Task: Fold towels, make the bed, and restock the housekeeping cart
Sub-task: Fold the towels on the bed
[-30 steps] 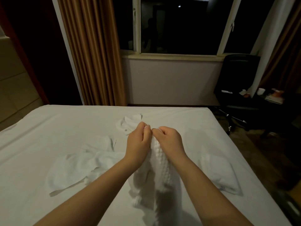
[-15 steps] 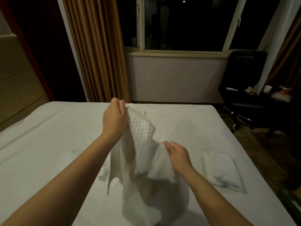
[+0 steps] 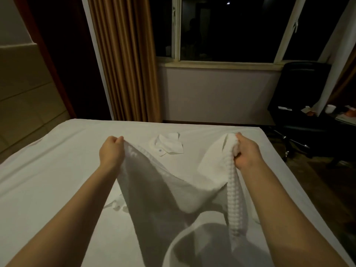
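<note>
A white waffle-weave towel hangs spread between both hands above the bed, sagging in the middle and trailing toward me. My left hand pinches one top corner at the left. My right hand grips the opposite corner, bunched, at the right. A small crumpled white cloth with a dark logo lies on the sheet just beyond the hands. Part of another white cloth peeks out under the held towel.
Brown curtains hang behind the bed beside a dark window. A black office chair and a dark desk with a white cup stand past the bed's right edge. A padded headboard wall lies at left.
My hands, together at the towel's top a second ago, have pulled apart: the left went up and left, the right out to the right, spreading the towel open.
</note>
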The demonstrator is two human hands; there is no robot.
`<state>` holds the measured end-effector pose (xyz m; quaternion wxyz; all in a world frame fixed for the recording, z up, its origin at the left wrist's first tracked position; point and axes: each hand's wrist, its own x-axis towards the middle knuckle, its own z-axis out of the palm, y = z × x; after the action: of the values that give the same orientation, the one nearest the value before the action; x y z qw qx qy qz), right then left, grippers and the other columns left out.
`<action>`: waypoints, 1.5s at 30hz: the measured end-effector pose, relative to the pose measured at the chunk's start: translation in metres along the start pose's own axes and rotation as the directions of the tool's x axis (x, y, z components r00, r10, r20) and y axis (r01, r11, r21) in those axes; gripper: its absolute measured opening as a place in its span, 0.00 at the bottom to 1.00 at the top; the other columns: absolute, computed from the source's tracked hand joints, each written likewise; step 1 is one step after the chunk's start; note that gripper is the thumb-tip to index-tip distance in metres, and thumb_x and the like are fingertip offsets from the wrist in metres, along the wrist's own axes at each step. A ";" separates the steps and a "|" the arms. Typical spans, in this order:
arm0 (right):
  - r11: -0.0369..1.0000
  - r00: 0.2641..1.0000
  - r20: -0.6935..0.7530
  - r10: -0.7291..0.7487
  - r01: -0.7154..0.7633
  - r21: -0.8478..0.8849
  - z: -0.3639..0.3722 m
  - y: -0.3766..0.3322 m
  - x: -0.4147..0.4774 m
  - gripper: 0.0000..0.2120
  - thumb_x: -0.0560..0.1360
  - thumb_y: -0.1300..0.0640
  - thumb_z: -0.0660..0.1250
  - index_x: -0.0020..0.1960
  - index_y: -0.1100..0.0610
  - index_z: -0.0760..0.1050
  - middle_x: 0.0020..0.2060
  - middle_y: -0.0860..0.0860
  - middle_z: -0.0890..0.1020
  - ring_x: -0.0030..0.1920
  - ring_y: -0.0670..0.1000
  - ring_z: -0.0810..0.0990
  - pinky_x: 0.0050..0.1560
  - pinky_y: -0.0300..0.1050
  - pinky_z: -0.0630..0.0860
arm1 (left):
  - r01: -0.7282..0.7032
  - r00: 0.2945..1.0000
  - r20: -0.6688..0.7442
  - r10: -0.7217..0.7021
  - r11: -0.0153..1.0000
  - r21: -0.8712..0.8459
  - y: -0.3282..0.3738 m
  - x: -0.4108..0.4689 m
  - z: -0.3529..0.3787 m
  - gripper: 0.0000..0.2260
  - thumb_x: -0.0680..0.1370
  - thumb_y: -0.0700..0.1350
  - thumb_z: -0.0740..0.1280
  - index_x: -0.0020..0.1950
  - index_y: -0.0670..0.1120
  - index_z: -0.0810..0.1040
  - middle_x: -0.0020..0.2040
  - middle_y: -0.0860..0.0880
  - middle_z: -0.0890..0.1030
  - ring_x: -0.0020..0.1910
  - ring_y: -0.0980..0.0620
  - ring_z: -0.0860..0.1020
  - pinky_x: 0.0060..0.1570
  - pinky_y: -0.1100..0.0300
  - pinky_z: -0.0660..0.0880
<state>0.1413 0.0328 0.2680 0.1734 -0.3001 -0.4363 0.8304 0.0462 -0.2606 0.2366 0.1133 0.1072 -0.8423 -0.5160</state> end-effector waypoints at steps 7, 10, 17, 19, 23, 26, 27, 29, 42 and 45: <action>0.985 1.000 -0.014 0.010 -0.008 0.175 -0.018 -0.005 -0.003 0.10 0.81 0.66 0.56 0.46 0.70 0.73 0.26 0.57 0.79 0.32 0.52 0.82 0.31 0.40 0.75 | 0.030 1.000 -0.007 -0.031 0.998 -0.059 0.008 -0.001 0.004 0.11 0.81 0.44 0.58 0.58 0.40 0.74 0.56 0.37 0.76 0.54 0.39 0.74 0.52 0.53 0.70; 0.983 0.992 0.072 0.108 -0.117 0.138 0.011 0.017 -0.017 0.12 0.79 0.68 0.56 0.39 0.64 0.71 0.20 0.54 0.78 0.21 0.48 0.78 0.22 0.38 0.76 | -0.125 0.969 0.203 0.142 0.988 -0.096 0.023 -0.039 0.046 0.09 0.79 0.36 0.58 0.46 0.47 0.76 0.47 0.42 0.77 0.41 0.46 0.73 0.40 0.58 0.68; 0.955 0.959 0.189 0.212 -0.244 0.167 0.041 0.042 -0.049 0.07 0.80 0.64 0.58 0.46 0.64 0.74 0.42 0.60 0.80 0.42 0.56 0.80 0.33 0.47 0.81 | -0.142 0.932 0.292 0.214 0.958 -0.247 0.027 -0.107 0.084 0.10 0.82 0.41 0.56 0.50 0.49 0.76 0.42 0.49 0.77 0.40 0.53 0.75 0.43 0.60 0.73; 0.941 0.968 0.155 0.199 -0.233 0.246 0.041 0.040 -0.051 0.06 0.80 0.64 0.59 0.49 0.64 0.73 0.42 0.60 0.78 0.42 0.56 0.79 0.35 0.48 0.79 | -0.101 0.947 0.263 0.182 0.951 -0.293 0.022 -0.105 0.081 0.13 0.81 0.38 0.55 0.44 0.52 0.75 0.39 0.47 0.76 0.37 0.50 0.73 0.41 0.55 0.74; 0.915 0.981 0.126 0.148 -0.184 0.359 0.044 0.037 -0.055 0.09 0.80 0.63 0.59 0.60 0.63 0.70 0.43 0.59 0.78 0.42 0.56 0.78 0.37 0.50 0.79 | -0.099 0.906 0.350 0.238 0.923 -0.371 0.016 -0.108 0.068 0.21 0.73 0.30 0.56 0.31 0.52 0.78 0.37 0.55 0.79 0.43 0.52 0.77 0.49 0.49 0.76; 0.910 0.989 0.098 0.109 -0.139 0.390 0.045 0.035 -0.055 0.12 0.81 0.62 0.59 0.64 0.63 0.69 0.44 0.59 0.77 0.43 0.56 0.78 0.38 0.50 0.78 | -0.248 0.847 0.406 0.344 0.930 -0.271 0.017 -0.120 0.053 0.13 0.75 0.41 0.60 0.33 0.53 0.77 0.37 0.57 0.77 0.40 0.64 0.74 0.44 0.68 0.69; 0.908 0.990 0.095 0.101 -0.130 0.397 0.047 0.035 -0.054 0.12 0.81 0.61 0.59 0.64 0.62 0.68 0.44 0.59 0.77 0.43 0.56 0.78 0.40 0.50 0.78 | -0.317 0.818 0.429 0.383 0.923 -0.219 0.018 -0.125 0.049 0.10 0.75 0.48 0.60 0.35 0.53 0.77 0.38 0.57 0.76 0.41 0.65 0.73 0.42 0.71 0.66; 0.904 0.991 0.090 0.099 -0.127 0.407 0.049 0.037 -0.056 0.11 0.81 0.61 0.59 0.62 0.62 0.68 0.45 0.59 0.77 0.44 0.56 0.78 0.45 0.51 0.78 | -0.454 0.761 0.480 0.436 0.887 -0.086 0.019 -0.134 0.046 0.12 0.74 0.60 0.60 0.38 0.54 0.74 0.40 0.57 0.73 0.41 0.61 0.72 0.39 0.71 0.65; 0.721 0.922 -0.081 -0.380 0.240 -0.651 -0.022 0.053 -0.034 0.12 0.74 0.58 0.62 0.33 0.60 0.74 0.31 0.54 0.78 0.31 0.51 0.75 0.35 0.48 0.73 | -0.301 0.931 0.179 0.320 0.946 -0.124 0.012 -0.081 0.051 0.03 0.74 0.42 0.71 0.43 0.45 0.84 0.43 0.51 0.81 0.45 0.53 0.77 0.44 0.67 0.70; 0.365 0.947 -0.048 -0.318 0.076 -0.928 -0.053 0.062 -0.010 0.12 0.75 0.52 0.62 0.41 0.59 0.76 0.38 0.56 0.77 0.40 0.57 0.75 0.40 0.48 0.70 | -0.507 0.770 0.408 0.491 0.859 -0.077 0.028 -0.081 0.057 0.04 0.71 0.42 0.74 0.44 0.45 0.85 0.41 0.53 0.79 0.43 0.54 0.77 0.42 0.73 0.70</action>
<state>0.1821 0.0258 0.1966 0.1245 -0.3801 -0.8314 0.3857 0.1041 -0.1756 0.2303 0.0633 -0.2293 -0.8544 -0.4621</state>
